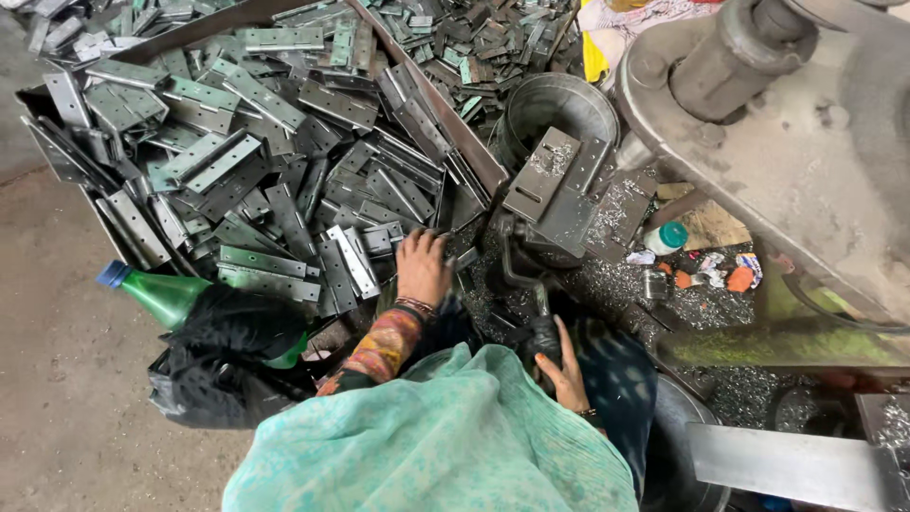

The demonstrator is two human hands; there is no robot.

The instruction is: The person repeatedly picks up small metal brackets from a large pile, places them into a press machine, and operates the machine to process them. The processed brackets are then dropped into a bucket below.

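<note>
Hinges [284, 171] heaped in the tray [66, 161] on the left look mostly unworked. Left hand [422, 267] curls its fingers onto 1 at the pile's edge; right hand [566, 374] wraps a dark lever [540, 332] under the press plate [555, 185].

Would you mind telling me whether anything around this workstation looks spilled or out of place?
Yes: metal shavings are scattered over the press bed and the floor beside it. A green plastic bottle lies tilted against the tray of hinge plates, half under a black bag.
</note>
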